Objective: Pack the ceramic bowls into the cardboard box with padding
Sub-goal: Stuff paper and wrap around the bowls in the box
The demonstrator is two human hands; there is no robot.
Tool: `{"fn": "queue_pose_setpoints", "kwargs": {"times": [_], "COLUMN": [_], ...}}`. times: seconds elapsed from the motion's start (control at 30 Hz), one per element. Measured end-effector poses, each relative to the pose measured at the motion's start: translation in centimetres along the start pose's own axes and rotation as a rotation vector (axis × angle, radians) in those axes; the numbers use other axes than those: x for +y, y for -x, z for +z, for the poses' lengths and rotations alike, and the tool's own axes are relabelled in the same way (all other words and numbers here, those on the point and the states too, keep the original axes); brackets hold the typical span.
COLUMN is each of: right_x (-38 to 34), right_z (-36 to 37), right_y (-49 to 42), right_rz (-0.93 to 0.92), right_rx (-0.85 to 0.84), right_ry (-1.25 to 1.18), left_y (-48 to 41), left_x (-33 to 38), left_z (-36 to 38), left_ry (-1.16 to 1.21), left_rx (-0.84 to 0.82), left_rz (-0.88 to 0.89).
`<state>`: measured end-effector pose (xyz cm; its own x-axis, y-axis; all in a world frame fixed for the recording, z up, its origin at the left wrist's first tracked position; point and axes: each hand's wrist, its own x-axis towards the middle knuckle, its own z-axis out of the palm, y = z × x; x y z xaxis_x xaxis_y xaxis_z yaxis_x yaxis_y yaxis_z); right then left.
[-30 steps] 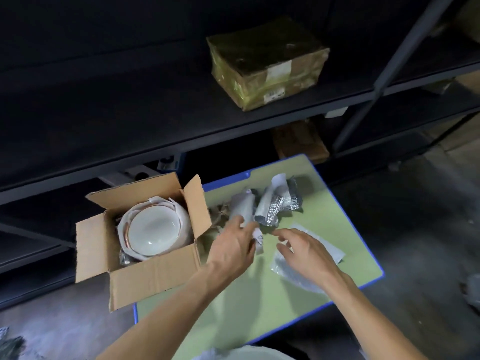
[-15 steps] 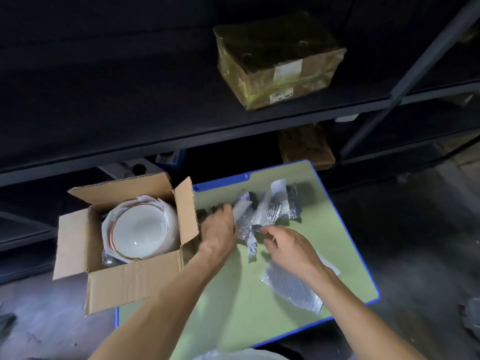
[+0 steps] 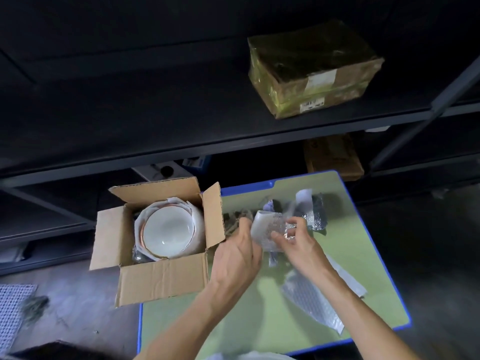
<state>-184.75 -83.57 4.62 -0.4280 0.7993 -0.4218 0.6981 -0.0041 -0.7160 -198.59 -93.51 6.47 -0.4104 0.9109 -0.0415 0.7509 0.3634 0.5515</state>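
Note:
An open cardboard box [image 3: 161,279] stands at the left edge of the green table [image 3: 259,320]. Inside it a white ceramic bowl [image 3: 167,232] with a copper rim rests on white foam padding [image 3: 198,229]. Just right of the box, my left hand [image 3: 237,258] and my right hand [image 3: 298,242] both grip a piece of bubble wrap [image 3: 267,227], held a little above the table. More crumpled bubble wrap and silver padding [image 3: 314,214] lies behind my hands. A flat bubble wrap sheet [image 3: 311,305] lies under my right forearm.
The green table has a blue rim [image 3: 246,184]. Dark metal shelving [image 3: 207,141] runs behind it, with a taped brown parcel [image 3: 314,68] on the upper shelf and another box [image 3: 332,157] below. A white mesh mat [image 3: 13,313] lies on the floor at left.
Both hands reached into the padding pile and lifted a piece of bubble wrap off the table. The camera view shifted, so the box and table now sit further right.

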Motion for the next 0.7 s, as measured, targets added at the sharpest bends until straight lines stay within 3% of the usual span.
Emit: {"fn": "queue_pose_setpoints", "kwargs": {"times": [0.43, 0.57, 0.7], "right_x": [-2.7, -2.7, -3.1], "right_z": [0.0, -0.3, -1.1], "right_y": [3.2, 3.8, 5.3], "right_rz": [-0.079, -0.065, -0.139], "right_rx": [0.005, 0.009, -0.062], "right_ry": [-0.14, -0.139, -0.213], "left_y": [1.1, 1.9, 2.7], "left_x": [1.8, 1.7, 1.4], "left_z": [-0.6, -1.1, -1.5], "left_ry": [0.059, 0.252, 0.327], "left_rx": [-0.037, -0.111, -0.14], "left_rz": [0.102, 0.167, 0.115]}}
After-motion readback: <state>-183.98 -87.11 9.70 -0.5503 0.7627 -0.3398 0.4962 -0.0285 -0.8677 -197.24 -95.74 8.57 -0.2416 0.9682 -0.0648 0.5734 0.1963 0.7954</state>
